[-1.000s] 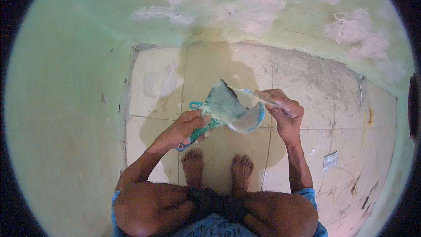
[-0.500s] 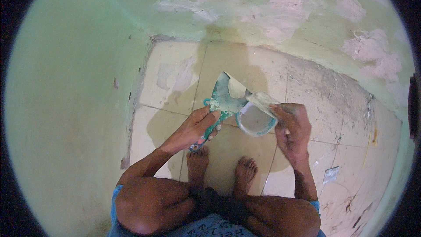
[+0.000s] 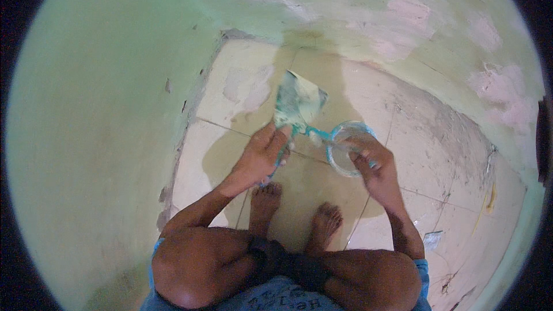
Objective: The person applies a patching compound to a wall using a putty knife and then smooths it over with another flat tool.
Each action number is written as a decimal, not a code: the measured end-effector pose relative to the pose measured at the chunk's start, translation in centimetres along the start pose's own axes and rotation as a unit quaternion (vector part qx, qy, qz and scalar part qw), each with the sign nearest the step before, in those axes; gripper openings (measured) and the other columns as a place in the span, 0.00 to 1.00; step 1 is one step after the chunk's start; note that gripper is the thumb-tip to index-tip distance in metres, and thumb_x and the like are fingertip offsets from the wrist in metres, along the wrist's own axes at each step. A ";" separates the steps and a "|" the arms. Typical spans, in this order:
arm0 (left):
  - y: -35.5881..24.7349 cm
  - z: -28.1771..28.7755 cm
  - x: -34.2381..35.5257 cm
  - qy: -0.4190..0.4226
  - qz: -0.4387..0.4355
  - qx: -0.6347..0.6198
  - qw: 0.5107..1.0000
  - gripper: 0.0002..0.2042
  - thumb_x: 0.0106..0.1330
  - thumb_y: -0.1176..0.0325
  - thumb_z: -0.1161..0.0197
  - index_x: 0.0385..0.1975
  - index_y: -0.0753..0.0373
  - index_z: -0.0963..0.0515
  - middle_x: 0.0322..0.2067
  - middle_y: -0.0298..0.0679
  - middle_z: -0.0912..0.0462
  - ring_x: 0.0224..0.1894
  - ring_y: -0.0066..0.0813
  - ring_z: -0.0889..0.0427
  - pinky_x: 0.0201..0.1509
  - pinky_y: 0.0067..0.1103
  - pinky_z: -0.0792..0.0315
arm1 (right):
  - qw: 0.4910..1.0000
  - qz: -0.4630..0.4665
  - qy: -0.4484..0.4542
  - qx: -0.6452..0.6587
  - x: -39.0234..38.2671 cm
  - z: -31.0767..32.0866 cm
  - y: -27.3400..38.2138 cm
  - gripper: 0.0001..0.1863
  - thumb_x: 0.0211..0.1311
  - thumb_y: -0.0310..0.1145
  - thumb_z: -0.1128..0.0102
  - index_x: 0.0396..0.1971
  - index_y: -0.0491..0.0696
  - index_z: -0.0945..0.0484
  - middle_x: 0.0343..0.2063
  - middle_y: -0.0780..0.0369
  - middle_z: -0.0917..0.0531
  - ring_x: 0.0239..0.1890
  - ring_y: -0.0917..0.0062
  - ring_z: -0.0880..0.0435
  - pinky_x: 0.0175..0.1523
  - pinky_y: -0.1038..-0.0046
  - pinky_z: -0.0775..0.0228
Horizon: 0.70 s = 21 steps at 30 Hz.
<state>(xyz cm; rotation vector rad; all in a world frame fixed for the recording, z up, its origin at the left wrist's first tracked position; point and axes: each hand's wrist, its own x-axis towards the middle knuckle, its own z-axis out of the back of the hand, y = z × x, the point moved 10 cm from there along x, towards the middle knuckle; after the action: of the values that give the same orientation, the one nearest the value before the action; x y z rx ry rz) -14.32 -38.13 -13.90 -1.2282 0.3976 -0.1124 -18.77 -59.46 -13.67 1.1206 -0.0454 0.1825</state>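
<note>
Crouched between your own knees (image 3: pixel 190 270), you wrap your left hand (image 3: pixel 260 158) around the handle of a broad putty knife (image 3: pixel 288 101), its smeared blade pointing away from you with a pale lump of paste (image 3: pixel 309 93) on its right side. Your right hand (image 3: pixel 379 171) hangs over a round, blue-rimmed bowl (image 3: pixel 336 166), fingers curled in a pinch on what looks like a slim tool (image 3: pixel 373 164), too blurred to make out fully. A teal bar (image 3: pixel 322 135) runs from the bowl toward your left fingers; whether they grip it too, you cannot tell from here.

Half a second ago your right hand's pale blade lay by the knife's edge; now that hand is at the bowl, while the lump stays on the knife, suggesting the work has shifted from blade to bowl with paste ready on the knife.

Below are your bare feet (image 3: pixel 266 198) on the stained tile floor (image 3: pixel 368 92). Beyond, pinkish patches (image 3: pixel 410 12) mark the green wall (image 3: pixel 368 46).
</note>
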 end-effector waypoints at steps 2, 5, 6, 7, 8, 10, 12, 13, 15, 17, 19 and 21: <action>0.0 2.9 -0.5 -0.059 -0.011 -0.012 0.998 0.13 0.72 0.59 0.54 0.36 0.63 0.30 0.20 0.31 0.29 0.18 0.16 0.33 0.20 0.17 0.37 | 0.961 -0.132 0.019 0.242 0.3 -1.4 -2.6 0.15 0.55 0.23 0.43 0.44 0.44 0.23 0.34 0.63 0.18 0.34 0.75 0.21 0.42 0.72 0.28; -0.4 7.8 -2.6 -0.149 0.009 -0.062 0.987 0.13 0.72 0.59 0.54 0.37 0.63 0.28 0.20 0.33 0.27 0.16 0.16 0.31 0.19 0.16 0.38 | 0.872 -0.192 0.033 0.448 1.8 -3.2 -2.0 0.11 0.58 0.27 0.42 0.41 0.44 0.22 0.31 0.64 0.18 0.33 0.77 0.20 0.41 0.75 0.28; -0.5 9.4 -3.8 -0.173 0.019 -0.080 0.982 0.14 0.71 0.59 0.54 0.37 0.63 0.28 0.19 0.33 0.27 0.15 0.16 0.32 0.18 0.16 0.38 | 0.860 -0.203 0.044 0.466 2.4 -3.8 -2.1 0.12 0.55 0.24 0.42 0.41 0.42 0.23 0.33 0.63 0.18 0.35 0.77 0.19 0.42 0.74 0.27; -0.2 10.5 -4.7 -0.195 0.029 -0.099 0.975 0.14 0.71 0.59 0.54 0.36 0.63 0.28 0.18 0.33 0.27 0.14 0.16 0.32 0.17 0.16 0.39 | 0.848 -0.215 0.054 0.482 3.0 -4.1 -2.1 0.13 0.52 0.21 0.41 0.40 0.40 0.23 0.35 0.62 0.18 0.37 0.77 0.18 0.44 0.74 0.26; 0.2 11.6 -5.7 -0.221 0.011 -0.110 0.969 0.13 0.72 0.59 0.54 0.36 0.63 0.29 0.18 0.33 0.27 0.14 0.15 0.33 0.16 0.14 0.40 | 0.895 -0.182 0.065 0.402 3.8 -3.3 -1.4 0.13 0.53 0.23 0.40 0.40 0.41 0.23 0.33 0.63 0.18 0.34 0.77 0.19 0.41 0.75 0.27; 1.7 13.8 -8.5 -0.284 -0.011 -0.102 0.953 0.13 0.73 0.59 0.56 0.36 0.62 0.30 0.18 0.32 0.28 0.12 0.13 0.36 0.14 0.12 0.42 | 0.933 -0.146 0.085 0.317 5.3 -3.0 0.6 0.12 0.55 0.26 0.39 0.40 0.41 0.23 0.28 0.65 0.20 0.30 0.79 0.21 0.37 0.77 0.30; 3.0 16.2 -12.0 -0.360 -0.021 -0.068 0.930 0.14 0.72 0.59 0.55 0.36 0.64 0.30 0.21 0.35 0.27 0.16 0.16 0.32 0.18 0.14 0.38 | 0.914 -0.175 0.105 0.352 8.5 -4.8 4.8 0.11 0.55 0.28 0.39 0.38 0.42 0.23 0.25 0.66 0.21 0.26 0.81 0.23 0.33 0.78 0.32; 3.9 16.9 -13.8 -0.378 -0.032 -0.075 0.922 0.14 0.72 0.60 0.56 0.36 0.65 0.31 0.22 0.37 0.27 0.18 0.18 0.31 0.19 0.15 0.36 | 0.893 -0.214 0.110 0.381 10.6 -6.0 5.9 0.10 0.55 0.29 0.38 0.37 0.43 0.23 0.24 0.66 0.22 0.25 0.82 0.24 0.32 0.79 0.32; 5.0 18.0 -16.1 -0.404 -0.068 -0.114 0.905 0.13 0.72 0.62 0.57 0.36 0.67 0.32 0.22 0.39 0.27 0.19 0.20 0.30 0.21 0.17 0.35 | 0.937 -0.096 0.174 0.289 15.9 -7.7 8.3 0.09 0.54 0.32 0.37 0.31 0.45 0.25 0.21 0.67 0.24 0.23 0.83 0.26 0.27 0.79 0.33; 6.5 18.8 -18.3 -0.449 -0.103 -0.156 0.874 0.13 0.72 0.63 0.57 0.36 0.68 0.33 0.22 0.40 0.27 0.19 0.22 0.30 0.21 0.18 0.34 | 0.924 -0.079 0.209 0.310 19.8 -11.8 8.8 0.09 0.53 0.34 0.37 0.26 0.47 0.27 0.19 0.66 0.25 0.19 0.84 0.27 0.24 0.78 0.35; 8.1 19.1 -19.9 -0.471 -0.063 -0.154 0.866 0.12 0.71 0.63 0.57 0.36 0.68 0.33 0.22 0.40 0.27 0.18 0.23 0.30 0.21 0.19 0.33 | 0.914 -0.070 0.213 0.338 22.9 -18.0 7.8 0.09 0.53 0.34 0.37 0.24 0.47 0.27 0.17 0.66 0.26 0.17 0.83 0.28 0.21 0.77 0.36; 10.5 20.4 -18.7 -0.485 -0.007 -0.172 0.857 0.12 0.71 0.62 0.56 0.38 0.67 0.33 0.23 0.41 0.27 0.18 0.24 0.30 0.20 0.19 0.33 | 0.883 -0.143 0.190 0.405 26.1 -24.9 2.4 0.14 0.52 0.31 0.36 0.38 0.41 0.24 0.32 0.63 0.18 0.30 0.78 0.19 0.35 0.70 0.22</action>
<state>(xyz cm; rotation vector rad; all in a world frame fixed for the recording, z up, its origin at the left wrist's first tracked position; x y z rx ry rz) -25.76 -10.84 -13.67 -1.4717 -0.5012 0.5834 5.11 -32.89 -19.05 1.8880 0.5965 0.1553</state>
